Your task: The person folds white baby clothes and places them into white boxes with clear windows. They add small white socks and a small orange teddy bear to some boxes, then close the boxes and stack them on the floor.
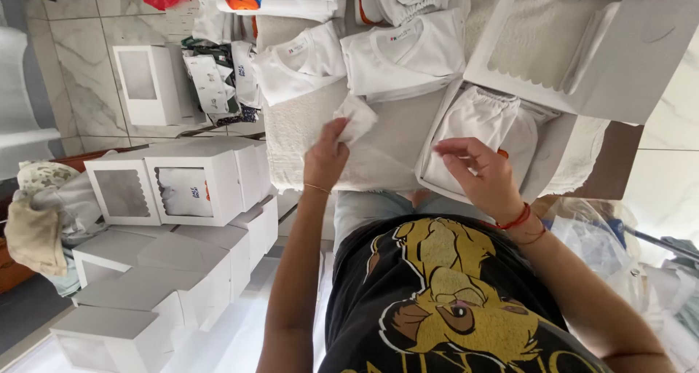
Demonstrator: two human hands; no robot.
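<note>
My left hand (324, 158) pinches a bunched white corner of a thin, see-through sheet (357, 118) above a towel-covered surface (291, 129). The sheet stretches rightward toward my right hand (477, 173), whose thumb and forefinger close together at the left rim of an open white box (553, 151). A folded white garment (480, 122) lies in that box. The box's windowed lid (633, 60) stands open behind it.
Folded white shirts (404, 52) lie in piles at the back of the surface. Closed white windowed boxes (193, 180) are stacked at the left, with more below them (145, 285). Another box (145, 81) stands on the tiled floor. Clear bags (604, 234) sit at the right.
</note>
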